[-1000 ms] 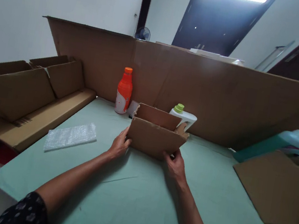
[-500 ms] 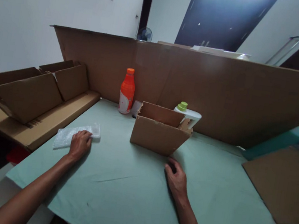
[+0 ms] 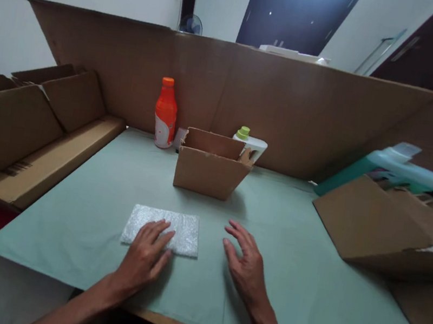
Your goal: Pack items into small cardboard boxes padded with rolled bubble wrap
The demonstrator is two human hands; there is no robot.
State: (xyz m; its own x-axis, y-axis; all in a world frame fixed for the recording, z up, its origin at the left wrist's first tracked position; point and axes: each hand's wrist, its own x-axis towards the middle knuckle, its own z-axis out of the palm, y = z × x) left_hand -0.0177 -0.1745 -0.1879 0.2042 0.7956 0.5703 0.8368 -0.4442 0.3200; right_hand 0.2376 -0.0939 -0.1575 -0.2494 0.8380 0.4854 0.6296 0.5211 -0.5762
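A flat, clear sheet of bubble wrap [image 3: 184, 236], folded into a rectangle, lies on the pale green cloth [image 3: 80, 217] in front of me. My left hand [image 3: 149, 250] rests over its near edge, fingers spread and touching it. To the right of the wrap, my right hand [image 3: 245, 262] is held with thumb and fingers apart, nothing between them. Beyond both hands stands a small open cardboard box [image 3: 210, 173]; its inside is mostly hidden from me.
Behind the box stand an orange bottle [image 3: 165, 115] and a white bottle with a green cap [image 3: 258, 145]. Cardboard boxes [image 3: 12, 124] line the left side. At right are another carton [image 3: 371, 225] and a teal bottle [image 3: 356, 165]. A tall cardboard wall [image 3: 290, 113] closes the back.
The bubble wrap has come from the left to the middle, with my left hand on it. My right hand has drawn back from the small box, its fingers opening. The view has shifted right.
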